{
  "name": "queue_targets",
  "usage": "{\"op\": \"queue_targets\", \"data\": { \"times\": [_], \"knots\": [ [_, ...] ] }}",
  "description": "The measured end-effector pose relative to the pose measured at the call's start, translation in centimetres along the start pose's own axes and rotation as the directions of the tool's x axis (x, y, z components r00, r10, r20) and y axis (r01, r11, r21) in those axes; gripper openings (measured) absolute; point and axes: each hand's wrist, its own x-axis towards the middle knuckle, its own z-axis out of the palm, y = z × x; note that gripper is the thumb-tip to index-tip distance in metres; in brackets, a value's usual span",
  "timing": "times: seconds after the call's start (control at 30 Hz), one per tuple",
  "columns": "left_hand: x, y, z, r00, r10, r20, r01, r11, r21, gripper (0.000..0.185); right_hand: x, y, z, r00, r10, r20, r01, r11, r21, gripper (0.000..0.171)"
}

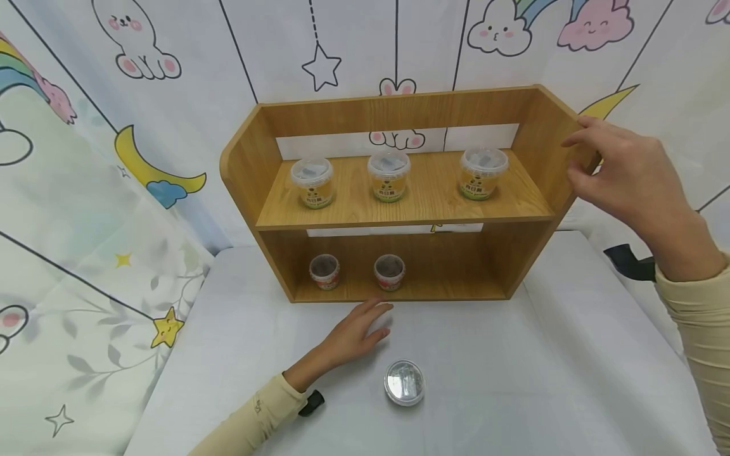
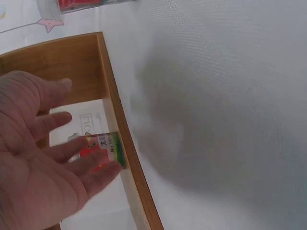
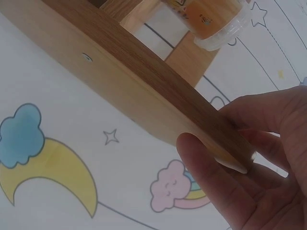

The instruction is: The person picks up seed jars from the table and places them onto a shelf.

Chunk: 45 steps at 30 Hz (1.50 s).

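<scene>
A wooden two-tier shelf [image 1: 410,297] stands on the table. My right hand [image 1: 627,171] grips the upper edge of its right side panel, thumb on one face and fingers on the other in the right wrist view. On the upper tier stand three clear-lidded cups with yellow labels: a left cup [image 1: 312,183], a middle cup [image 1: 389,176] and a right cup [image 1: 481,174]. Two small red-and-white cups, one at left [image 1: 324,272] and one nearer the middle [image 1: 390,273], sit below. My left hand [image 1: 350,335], fingers extended, is at the shelf's front bottom edge, holding nothing.
A round, shiny-topped tub [image 1: 404,383] lies on the white table [image 1: 490,392], right of my left hand. Behind the shelf hangs a patterned cloth [image 1: 199,50]. In the left wrist view, a red-and-green label [image 2: 112,148] shows past my fingers.
</scene>
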Motion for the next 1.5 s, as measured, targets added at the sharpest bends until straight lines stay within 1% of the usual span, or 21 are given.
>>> {"op": "queue_targets", "data": {
  "times": [0.2, 0.33, 0.43, 0.57, 0.73, 0.9, 1.1, 1.17, 1.33, 1.37, 1.43, 1.5],
  "knots": [
    [-0.4, -0.1, -0.4, 0.995, 0.096, 0.026, -0.094, 0.993, -0.078, 0.049, 0.1, -0.1, 0.0, 1.0, 0.002, 0.003, -0.002, 1.0, -0.004, 0.034],
    [-0.7, -0.1, -0.5, 0.989, 0.144, 0.043, -0.136, 0.981, -0.14, 0.046, 0.1, 0.0, 0.0, 1.0, 0.003, 0.003, -0.003, 1.0, -0.007, 0.034],
    [-1.1, -0.1, -0.6, 0.982, 0.183, 0.036, -0.173, 0.967, -0.188, 0.043, 0.1, 0.0, 0.0, 1.0, -0.004, -0.004, 0.004, 1.0, -0.01, 0.035],
    [-1.6, 0.1, -0.6, 0.969, 0.246, 0.01, -0.238, 0.947, -0.217, 0.036, 0.1, 0.0, 0.0, 1.0, -0.001, -0.004, 0.001, 1.0, -0.009, 0.035],
    [-2.2, 0.2, -0.7, 0.956, 0.294, 0.002, -0.283, 0.919, -0.273, 0.034, 0.0, 0.1, -0.1, 1.0, -0.007, -0.003, 0.007, 1.0, -0.017, 0.034],
    [-3.1, 0.3, -0.6, 0.95, 0.313, 0.002, -0.294, 0.894, -0.338, 0.038, 0.0, 0.2, 0.0, 1.0, -0.013, -0.007, 0.013, 1.0, -0.012, 0.033],
    [-4.4, 0.5, 0.0, 0.938, 0.346, -0.033, -0.33, 0.857, -0.395, 0.034, -0.1, 0.2, 0.1, 1.0, -0.016, -0.016, 0.016, 1.0, -0.009, 0.031],
    [-4.7, 0.6, 0.2, 0.941, 0.336, -0.033, -0.318, 0.849, -0.421, 0.032, -0.1, 0.2, 0.1, 1.0, -0.014, -0.018, 0.013, 1.0, -0.013, 0.031],
    [-5.2, 0.9, 0.5, 0.955, 0.296, -0.013, -0.265, 0.832, -0.487, 0.03, 0.0, 0.3, 0.0, 1.0, -0.015, -0.02, 0.015, 1.0, -0.005, 0.031],
    [-5.3, 1.0, 0.7, 0.955, 0.298, -0.013, -0.266, 0.832, -0.487, 0.03, 0.0, 0.3, 0.0, 1.0, -0.017, -0.023, 0.017, 1.0, -0.004, 0.031],
    [-5.5, 1.1, 1.0, 0.957, 0.29, -0.008, -0.253, 0.821, -0.511, 0.031, 0.0, 0.3, 0.1, 1.0, -0.018, -0.022, 0.018, 1.0, -0.002, 0.031],
    [-5.7, 1.1, 1.4, 0.954, 0.3, -0.021, -0.269, 0.821, -0.503, 0.034, 0.0, 0.3, 0.1, 1.0, -0.017, -0.023, 0.017, 1.0, -0.001, 0.031]
  ]
}}
